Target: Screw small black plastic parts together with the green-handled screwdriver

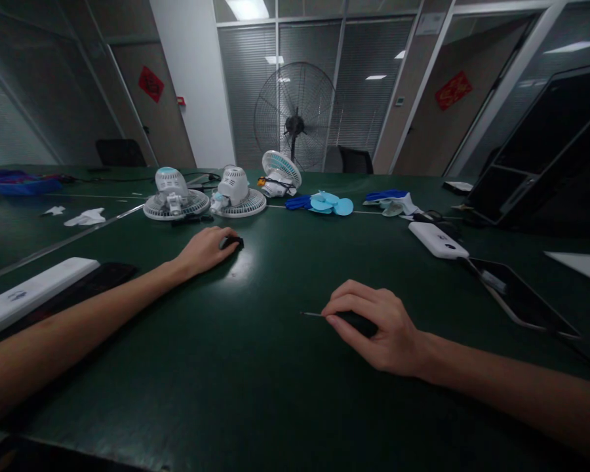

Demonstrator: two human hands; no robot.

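My right hand [378, 321] is closed around a screwdriver [356, 322] with a dark handle. Its thin metal shaft points left, just above or on the green table. Farther forward and left, my left hand [209, 248] rests on the tabletop, fingers closed on a small black object [233, 242] whose kind I cannot make out. Beyond it lie two white fan heads, one [233, 190] nearer the middle and another [174, 196] to its left, both grille down. A third fan head [280, 176] leans tilted behind them. Light blue fan blades [330, 203] lie to their right.
White power banks or similar cases lie at left [39, 295] and right [437, 240]. A dark tablet-like device [524, 298] is at right. Gloves [391, 202] lie at the back, with a blue tray [19, 183] far left. A large standing fan [294, 124] is behind the table [255, 393].
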